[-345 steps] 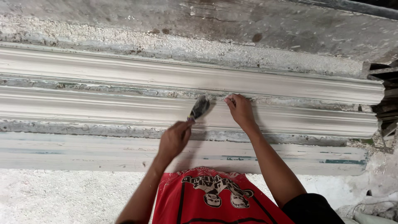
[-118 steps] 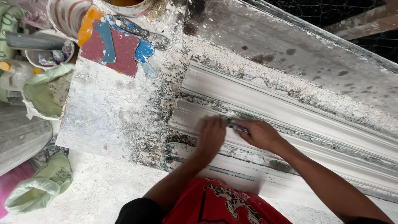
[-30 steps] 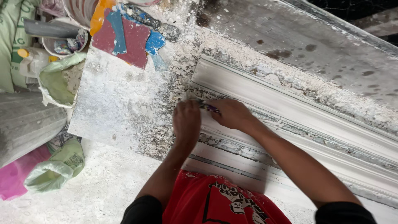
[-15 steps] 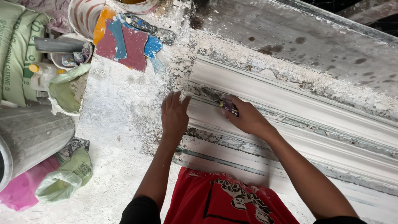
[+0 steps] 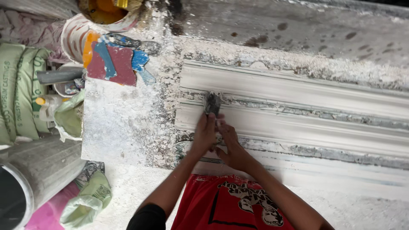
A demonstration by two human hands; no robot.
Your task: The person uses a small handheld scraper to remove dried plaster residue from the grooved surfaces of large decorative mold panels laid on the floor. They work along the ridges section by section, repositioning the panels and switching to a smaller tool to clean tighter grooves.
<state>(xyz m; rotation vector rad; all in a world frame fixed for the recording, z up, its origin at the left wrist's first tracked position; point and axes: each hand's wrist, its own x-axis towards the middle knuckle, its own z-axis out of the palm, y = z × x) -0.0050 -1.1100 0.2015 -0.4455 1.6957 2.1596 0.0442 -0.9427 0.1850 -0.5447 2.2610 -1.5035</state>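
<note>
A long white plaster moulding (image 5: 306,110) with ridges and grooves lies across the bench from the middle to the right edge. Both my hands meet near its left end. My left hand (image 5: 204,134) and my right hand (image 5: 230,145) are closed together on the handle of a small scraper (image 5: 211,103). Its grey, plaster-caked blade rests in a groove of the moulding just above my fingers. My red shirt shows at the bottom.
A plaster-crusted board (image 5: 123,123) lies left of the moulding, with a red and blue rag (image 5: 115,61) at its top. Buckets (image 5: 106,12), green sacks (image 5: 19,93), a grey pipe (image 5: 55,76) and a large grey cylinder (image 5: 38,170) crowd the left side.
My hands have come together on the scraper; half a second ago my left hand lay flat on the moulding's end. Over the earlier frames I worked leftward along the moulding.
</note>
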